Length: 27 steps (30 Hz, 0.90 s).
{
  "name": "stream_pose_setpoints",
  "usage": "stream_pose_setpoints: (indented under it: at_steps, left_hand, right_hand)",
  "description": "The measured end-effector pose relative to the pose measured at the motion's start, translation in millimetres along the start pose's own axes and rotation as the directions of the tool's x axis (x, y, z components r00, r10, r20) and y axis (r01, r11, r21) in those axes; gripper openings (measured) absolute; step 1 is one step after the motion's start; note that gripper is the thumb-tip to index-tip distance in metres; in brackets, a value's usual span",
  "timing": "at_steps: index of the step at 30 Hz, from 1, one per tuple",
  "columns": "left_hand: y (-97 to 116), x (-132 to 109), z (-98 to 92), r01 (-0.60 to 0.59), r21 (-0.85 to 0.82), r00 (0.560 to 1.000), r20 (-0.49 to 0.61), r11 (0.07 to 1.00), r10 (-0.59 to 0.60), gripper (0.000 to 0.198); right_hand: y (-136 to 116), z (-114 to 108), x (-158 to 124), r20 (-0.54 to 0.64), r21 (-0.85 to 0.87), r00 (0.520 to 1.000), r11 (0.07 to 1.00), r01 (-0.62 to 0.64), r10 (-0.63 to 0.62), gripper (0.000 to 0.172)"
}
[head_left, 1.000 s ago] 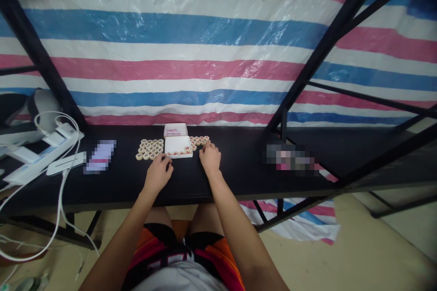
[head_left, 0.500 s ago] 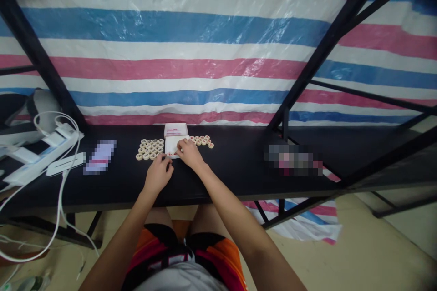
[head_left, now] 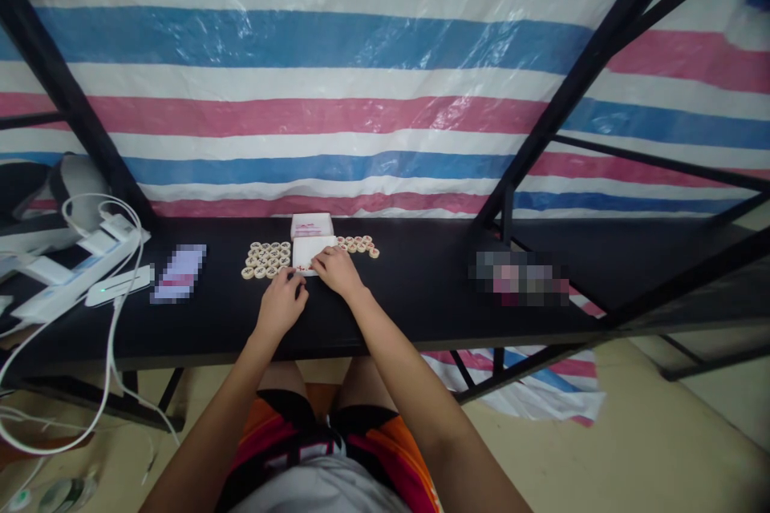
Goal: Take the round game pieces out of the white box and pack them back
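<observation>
A white box (head_left: 306, 247) stands open on the black table, its flap raised behind it. Red-marked Chinese chess pieces (head_left: 301, 268) lie inside at its near edge. My right hand (head_left: 338, 271) reaches over the box's right side, fingers bent down together among these pieces; whatever is between the fingertips is hidden. By the near left corner of the box is my left hand (head_left: 281, 303), its fingers curved and the thumb apart, with no piece visible in it. Dark-marked chess pieces (head_left: 263, 260) form rows left of the box. More red-marked pieces (head_left: 361, 244) lie to its right, partly behind my right hand.
A phone-like blurred object (head_left: 179, 274) lies left on the table (head_left: 415, 288). Further left are a white power strip (head_left: 81, 276), a slim white device (head_left: 120, 286) and looping cables. Another blurred object (head_left: 520, 279) is at the right, near the black metal frame (head_left: 535, 152).
The camera view has shifted slightly. My right fingers have settled lower over the near part of the box; my left hand stays at the same corner.
</observation>
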<state>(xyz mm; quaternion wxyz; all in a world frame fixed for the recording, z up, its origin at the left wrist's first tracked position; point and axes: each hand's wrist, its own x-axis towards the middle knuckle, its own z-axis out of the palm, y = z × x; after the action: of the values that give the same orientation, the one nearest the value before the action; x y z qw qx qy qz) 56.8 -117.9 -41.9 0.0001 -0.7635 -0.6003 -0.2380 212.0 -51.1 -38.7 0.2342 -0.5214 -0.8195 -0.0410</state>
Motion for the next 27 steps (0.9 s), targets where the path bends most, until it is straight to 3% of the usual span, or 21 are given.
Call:
stream_pose_setpoints:
  at_steps: [9, 20, 24, 27]
  left_hand:
    - [0, 0, 0.0, 0.014, -0.011, 1.000, -0.001, 1.000, -0.014, 0.020]
    - [2, 0, -1.1, 0.028, -0.027, 1.000, 0.004, 0.999, -0.028, 0.020]
    - [2, 0, -1.4, 0.011, -0.024, 1.000, -0.008, 1.000, -0.011, 0.020]
    - [2, 0, -1.9, 0.014, -0.022, 1.000, -0.004, 1.000, -0.015, 0.020]
  right_hand:
    - [1, 1, -1, -0.056, 0.007, 0.998, 1.000, -0.012, 0.013, 0.032]
    - [9, -4, -3, -0.029, -0.011, 0.998, 0.998, -0.064, 0.064, 0.041]
    - [14, -2, -2, -0.102, 0.041, 0.991, 0.996, -0.081, 0.085, 0.040]
    - [24, 1, -2, -0.193, 0.141, 0.964, 0.977, -0.158, 0.183, 0.037]
